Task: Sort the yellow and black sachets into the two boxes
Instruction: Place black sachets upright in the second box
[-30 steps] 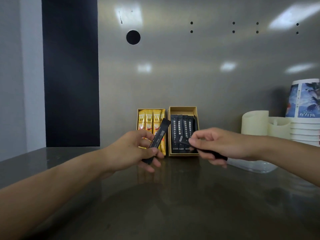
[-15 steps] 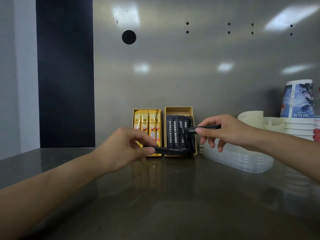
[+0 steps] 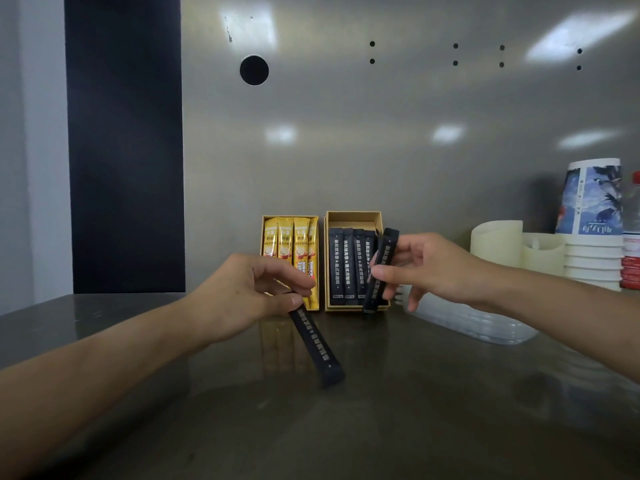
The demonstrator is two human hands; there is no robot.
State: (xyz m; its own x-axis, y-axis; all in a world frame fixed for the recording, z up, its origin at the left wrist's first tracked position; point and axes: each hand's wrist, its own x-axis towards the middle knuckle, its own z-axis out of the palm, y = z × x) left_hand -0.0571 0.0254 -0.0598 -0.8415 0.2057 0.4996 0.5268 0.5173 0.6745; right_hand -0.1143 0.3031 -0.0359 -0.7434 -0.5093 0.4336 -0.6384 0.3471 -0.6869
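Two yellow-rimmed boxes stand against the metal back wall. The left box [image 3: 264, 237] holds several yellow sachets [image 3: 287, 244]; the right box [image 3: 353, 217] holds several black sachets [image 3: 346, 265]. My left hand [image 3: 242, 289] pinches one end of a black sachet [image 3: 317, 348] that slants down toward me over the counter. In front of the right box, my right hand [image 3: 433, 268] pinches another black sachet [image 3: 381, 268], held nearly upright at the box's right edge.
A clear plastic tray [image 3: 467, 320] lies right of the boxes, partly under my right forearm. Behind it stand cream-coloured containers [image 3: 498, 244] and a stack of paper cups [image 3: 592, 216]. The dark reflective counter [image 3: 346, 427] stretches toward me.
My left hand swung its black sachet from lying flat by the boxes to pointing toward me. My right hand turned its sachet from level to nearly upright at the right box.
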